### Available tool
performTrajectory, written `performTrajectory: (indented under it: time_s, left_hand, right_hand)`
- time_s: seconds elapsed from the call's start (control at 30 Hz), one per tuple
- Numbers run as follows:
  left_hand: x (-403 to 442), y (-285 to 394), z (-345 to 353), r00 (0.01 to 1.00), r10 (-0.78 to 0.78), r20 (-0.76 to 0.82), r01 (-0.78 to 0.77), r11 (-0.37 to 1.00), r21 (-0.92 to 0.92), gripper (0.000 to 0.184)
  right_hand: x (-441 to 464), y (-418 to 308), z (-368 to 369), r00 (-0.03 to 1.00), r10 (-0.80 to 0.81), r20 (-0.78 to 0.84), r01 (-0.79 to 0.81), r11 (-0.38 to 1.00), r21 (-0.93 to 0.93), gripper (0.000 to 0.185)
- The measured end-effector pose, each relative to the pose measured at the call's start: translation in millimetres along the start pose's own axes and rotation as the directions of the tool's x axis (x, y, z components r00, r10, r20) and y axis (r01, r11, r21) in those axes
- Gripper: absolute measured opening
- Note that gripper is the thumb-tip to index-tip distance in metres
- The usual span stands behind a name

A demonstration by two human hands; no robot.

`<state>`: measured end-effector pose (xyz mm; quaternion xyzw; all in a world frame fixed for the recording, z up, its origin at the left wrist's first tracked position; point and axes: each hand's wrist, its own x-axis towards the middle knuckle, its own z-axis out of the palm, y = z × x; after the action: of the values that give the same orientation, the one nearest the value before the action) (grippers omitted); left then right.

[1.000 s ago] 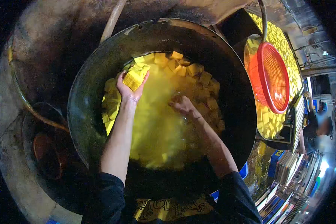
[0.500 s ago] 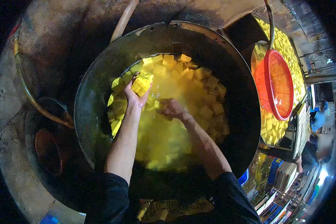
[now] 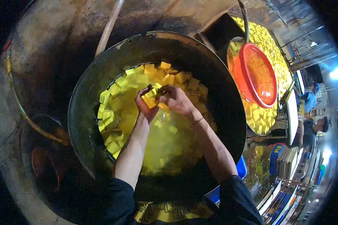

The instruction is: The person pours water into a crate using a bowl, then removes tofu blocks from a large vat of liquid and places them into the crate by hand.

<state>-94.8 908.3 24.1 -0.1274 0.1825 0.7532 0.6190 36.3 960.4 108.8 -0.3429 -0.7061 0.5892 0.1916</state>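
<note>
A large dark round pan (image 3: 90,80) holds cloudy yellow liquid with many yellow blocks (image 3: 116,88), most of them round the edge. Above the liquid, near the pan's middle, my left hand (image 3: 146,107) cups a small stack of yellow blocks (image 3: 150,98). My right hand (image 3: 176,100) is at the right side of that stack, its fingers bent together against the blocks. Whether it grips one block of its own is hard to see.
An orange-red plastic colander (image 3: 258,75) stands at the right over another vessel of yellow blocks (image 3: 261,118). Wooden boards (image 3: 289,161) are stacked at the lower right. Another person (image 3: 311,129) is at the far right. A hose (image 3: 22,110) curves along the left.
My right hand has come up out of the liquid and over to the stack in my left hand. The view has shifted, and the stack is now nearer the pan's middle.
</note>
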Motion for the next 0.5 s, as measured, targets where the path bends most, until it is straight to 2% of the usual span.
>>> performTrajectory:
  time_s: [0.03,0.1,0.13,0.17,0.2,0.23,0.27,0.3,0.37,0.4,0.43,0.47,0.5]
  left_hand:
    - [2.5,-6.8,2.5,0.998,0.018,0.055,-0.015,0.999,-0.050,0.040]
    - [7.6,-13.6,1.6,0.996,-0.011,0.089,0.012,1.000,-0.008,0.040]
    - [7.4,-19.6,3.6,0.993,-0.036,0.114,0.032,0.999,0.039,0.040]
    - [6.2,-30.0,6.2,0.991,-0.059,0.122,0.054,0.997,0.047,0.040]
    - [4.5,-42.1,9.4,0.971,-0.074,0.228,0.074,0.997,0.006,0.034]
    - [2.5,-52.0,12.2,0.940,-0.085,0.330,0.102,0.994,-0.033,0.028]
    - [-0.7,-53.9,19.2,0.860,-0.225,0.458,0.273,0.961,-0.040,0.026]
    - [-45.0,-71.2,78.2,0.974,-0.163,0.158,0.158,0.987,0.044,0.027]
    - [-62.7,-98.9,103.6,0.950,-0.221,0.221,0.184,0.967,0.175,0.034]
    - [-75.6,-116.7,115.8,0.929,-0.265,0.259,0.216,0.955,0.202,0.038]
    - [-96.8,-134.4,136.1,0.904,-0.312,0.293,0.251,0.941,0.227,0.042]
    - [-125.6,-154.4,163.0,0.975,-0.208,0.084,0.159,0.904,0.397,0.046]
    - [-148.9,-171.9,175.7,0.949,-0.282,0.143,0.175,0.844,0.506,0.048]
  right_hand:
    - [-6.7,-24.7,0.3,0.998,0.063,-0.025,-0.057,0.983,0.173,0.034]
    - [-19.1,-51.7,-4.1,0.999,-0.014,0.029,0.010,0.990,0.138,0.043]
    - [-24.1,-61.5,-6.3,0.998,0.035,0.061,-0.042,0.993,0.111,0.051]
    - [-28.2,-60.2,-10.7,0.999,0.038,0.036,-0.042,0.993,0.110,0.051]
    - [-32.3,-57.8,-15.6,0.977,-0.152,-0.149,0.096,0.940,-0.327,0.056]
    - [-38.6,-55.9,-20.5,0.896,-0.380,-0.229,0.110,0.690,-0.715,0.060]
    - [-50.2,-68.3,-27.0,0.898,-0.354,-0.262,0.114,0.761,-0.639,0.077]
    - [-64.7,-71.9,-33.5,0.905,-0.299,-0.303,0.041,0.770,-0.636,0.091]
    - [-98.6,-77.3,-58.0,0.973,-0.007,-0.233,-0.146,0.762,-0.631,0.100]
    - [-113.2,-68.1,-79.6,0.989,-0.034,-0.142,-0.032,0.898,-0.438,0.096]
    - [-137.9,-76.2,-92.8,0.989,-0.115,-0.095,0.091,0.969,-0.230,0.086]
    - [-170.2,-87.8,-102.4,0.991,-0.072,-0.117,0.069,0.997,-0.028,0.078]
    - [-204.2,-97.2,-111.5,0.990,-0.035,-0.135,0.059,0.983,0.176,0.071]
